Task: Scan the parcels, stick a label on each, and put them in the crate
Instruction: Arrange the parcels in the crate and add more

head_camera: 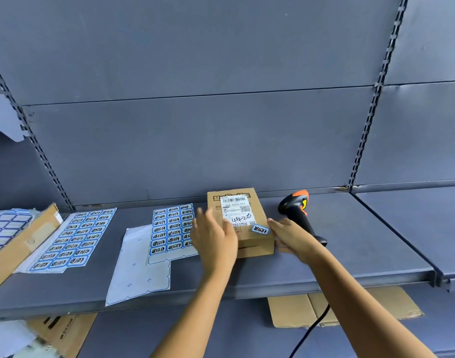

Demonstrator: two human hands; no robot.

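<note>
So the parcel (243, 228), a small cardboard box, is sitting flat on the grey metal shelf (350, 244), close to the back panel. It's got a white shipping label (235, 210) on top and a blue sticker (260, 230) stuck on the near right corner.

Left hand (213, 239) is flat against the box's left side, fingers straight and spread, with the thumb lying over the top edge. It's a bit blurry, so I can't swear it's actually pressing. Right hand (291, 236) is on the other side, fingers out straight and touching the box's near right corner, not wrapped round anything.

The black and orange barcode scanner (296, 210) lies on the shelf just behind the right hand. Left of the box there's a part-used sticker sheet (173, 228) overlapping an empty backing sheet (138, 270), and a fuller sticker sheet (73, 239) further left, beside a cardboard carton (19, 244)
</note>
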